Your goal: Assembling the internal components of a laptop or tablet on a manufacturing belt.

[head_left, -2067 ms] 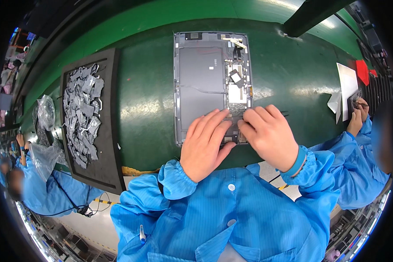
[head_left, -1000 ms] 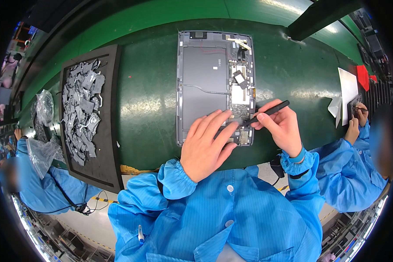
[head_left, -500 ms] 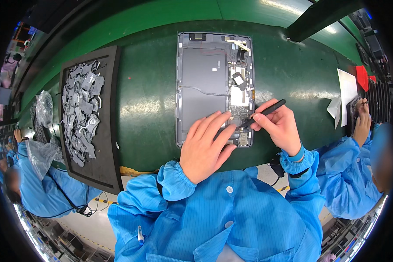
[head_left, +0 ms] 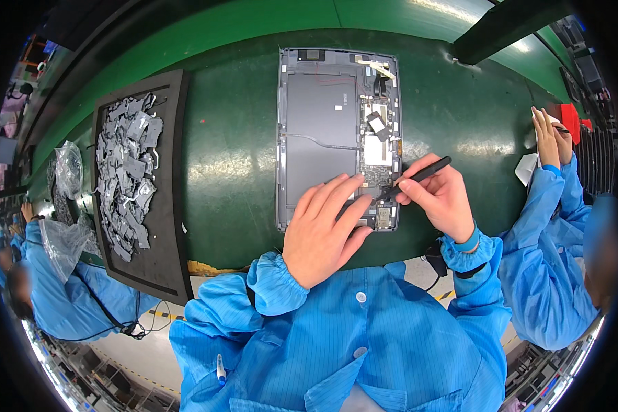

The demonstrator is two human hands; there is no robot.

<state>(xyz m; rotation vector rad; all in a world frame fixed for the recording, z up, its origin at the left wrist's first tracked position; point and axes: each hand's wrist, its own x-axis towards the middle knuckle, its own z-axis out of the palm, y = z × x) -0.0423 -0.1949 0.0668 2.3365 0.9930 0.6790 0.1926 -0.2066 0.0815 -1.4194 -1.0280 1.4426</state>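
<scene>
An opened tablet-like device [head_left: 316, 110] lies lengthwise before me, its grey battery on the left and its circuit board [head_left: 376, 152] down the right side. My left hand [head_left: 324, 230] rests on its lower part with the fingers stretched out and slightly apart, holding nothing. Between the thumb and fingers of my right hand [head_left: 438, 199] is a slim black pen-shaped tool [head_left: 429, 169]. It slants down to the left, with its tip at the lower circuit board beside my left fingertips. Whether the tip touches a part cannot be made out.
On the left stands a black foam tray [head_left: 175, 185] heaped with small dark grey pieces [head_left: 127, 172]. Clear plastic bags [head_left: 69, 172] lie beyond it. At the right, a co-worker's hands [head_left: 549, 141] are near white sheets and a red object [head_left: 568, 122]. A dark post [head_left: 508, 31] rises at the back.
My hands and the black tool have barely moved. At the right, the co-worker's hands have shifted farther up the bench and now handle the white sheet.
</scene>
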